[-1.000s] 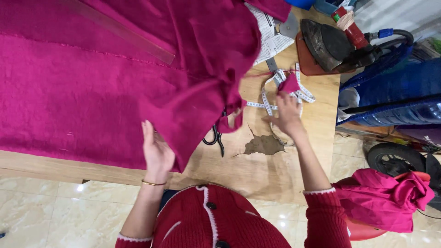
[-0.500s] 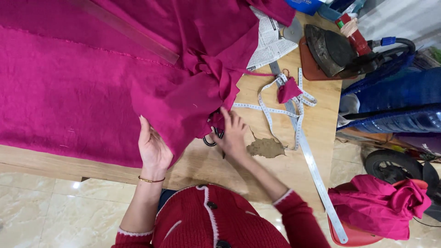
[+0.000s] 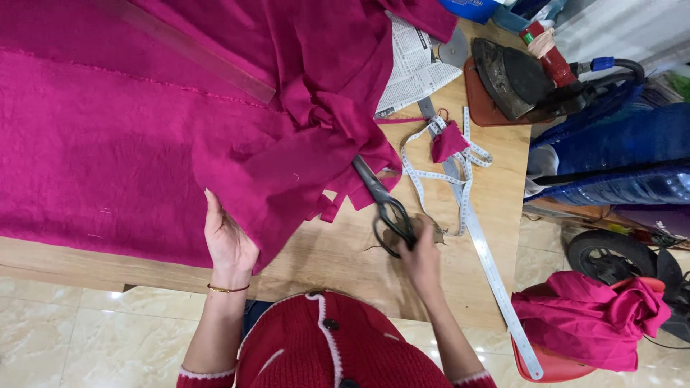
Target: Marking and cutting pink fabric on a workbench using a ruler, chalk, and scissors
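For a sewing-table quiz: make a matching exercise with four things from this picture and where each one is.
Things:
1. scissors
2. iron
3. measuring tape
4. magenta fabric

Places:
A. on a reddish stand at the table's far right corner
B. gripped by the right hand
C. held at its edge by the left hand
D. looped on bare wood with a small fabric scrap on it

Pairs: 1-B, 2-A, 3-D, 4-C

Cloth (image 3: 129, 129) covers table (image 3: 338, 266) left; scissors (image 3: 384, 205) on table right of cloth edge, tape measure (image 3: 460, 179) further right, iron (image 3: 514, 75) behind it, ruler (image 3: 503, 302) along right edge.
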